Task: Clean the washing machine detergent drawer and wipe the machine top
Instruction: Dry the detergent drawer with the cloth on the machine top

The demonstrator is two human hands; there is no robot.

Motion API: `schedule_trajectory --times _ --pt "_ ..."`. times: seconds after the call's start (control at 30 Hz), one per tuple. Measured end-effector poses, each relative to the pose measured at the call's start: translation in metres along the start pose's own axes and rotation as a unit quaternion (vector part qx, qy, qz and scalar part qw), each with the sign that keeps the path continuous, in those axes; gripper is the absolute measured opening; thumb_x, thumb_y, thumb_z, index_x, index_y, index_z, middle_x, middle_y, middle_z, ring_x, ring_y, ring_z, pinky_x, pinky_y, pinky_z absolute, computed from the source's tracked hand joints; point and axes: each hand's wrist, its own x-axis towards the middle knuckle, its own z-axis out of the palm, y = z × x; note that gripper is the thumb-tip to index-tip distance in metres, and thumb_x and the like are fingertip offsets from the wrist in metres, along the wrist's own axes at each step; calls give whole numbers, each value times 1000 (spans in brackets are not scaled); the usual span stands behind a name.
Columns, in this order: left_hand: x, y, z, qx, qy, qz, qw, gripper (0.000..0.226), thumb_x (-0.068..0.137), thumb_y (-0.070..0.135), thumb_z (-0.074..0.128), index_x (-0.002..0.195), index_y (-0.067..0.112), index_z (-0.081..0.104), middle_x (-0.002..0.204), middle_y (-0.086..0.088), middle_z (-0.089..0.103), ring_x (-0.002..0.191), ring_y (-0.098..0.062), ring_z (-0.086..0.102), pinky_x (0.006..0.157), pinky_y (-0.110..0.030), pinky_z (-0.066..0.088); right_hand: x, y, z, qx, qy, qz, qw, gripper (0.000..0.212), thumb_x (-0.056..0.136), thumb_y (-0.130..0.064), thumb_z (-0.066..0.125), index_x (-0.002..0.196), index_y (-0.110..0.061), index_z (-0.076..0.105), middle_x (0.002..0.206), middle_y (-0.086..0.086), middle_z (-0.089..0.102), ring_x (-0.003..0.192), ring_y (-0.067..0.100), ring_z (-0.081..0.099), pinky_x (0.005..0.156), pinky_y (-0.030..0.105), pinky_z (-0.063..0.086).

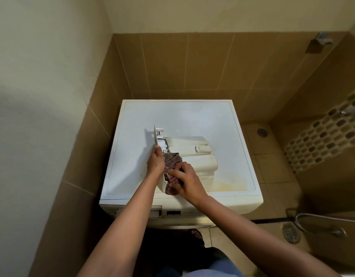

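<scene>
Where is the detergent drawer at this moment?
In the head view the detergent drawer lies on the washing machine top, near its front middle; the left hand holds its front panel, the right hand presses a checked cloth on it.

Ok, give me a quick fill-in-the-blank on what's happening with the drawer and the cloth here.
1. The detergent drawer lies on the ____ of the washing machine.
2. The checked cloth is pressed to the drawer by the ____ hand.
3. The left hand grips the drawer's front ____.

Missing words: top; right; panel
</scene>
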Motion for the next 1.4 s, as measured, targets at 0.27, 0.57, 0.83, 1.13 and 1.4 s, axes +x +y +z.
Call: schedule_trajectory --times 0.27,0.57,0.83,1.13,1.4 --pt "-1 4 -3 13 -4 10 1000 54 105 41 19 143 10 41 145 -14 45 133 -28 42 108 -34 31 14 -1 9 58 41 71 995 25 72 2 67 93 -12 69 93 -3 48 89 14 43 74 20 34" --pt "-4 8 -5 -10 -24 -20 999 54 104 41 20 148 13 34 152 -10 37 139 -28 35 111 -38 28 41 8 -44 247 124 236 932 27 82 -2 65 99 -23 65 105 0 62 96 11 57 83 24 45" --pt "-3 15 2 -21 9 -39 999 46 99 40 25 118 16 60 119 -15 64 105 -32 60 95 -42 49 98 -15 -23 141 -120 133 974 53 94 -20 38 146 -12 34 145 1 41 136 15 33 110 26 25" --pt "-14 16 3 37 46 51 997 42 105 22 20 122 9 57 117 -14 62 103 -29 58 73 -25 40 138 -7 -5 49 -124 143 981 56 94 -14 42 148 -23 32 152 -2 35 138 17 34 108 31 33" --pt "-7 15 9 47 72 57 995 40 104 17 23 113 -2 58 115 -26 62 109 -39 56 86 -37 41 142 12 -25 40 -139 115 983 34 82 -4 53 114 -11 63 99 13 68 83 25 56 71 25 38"
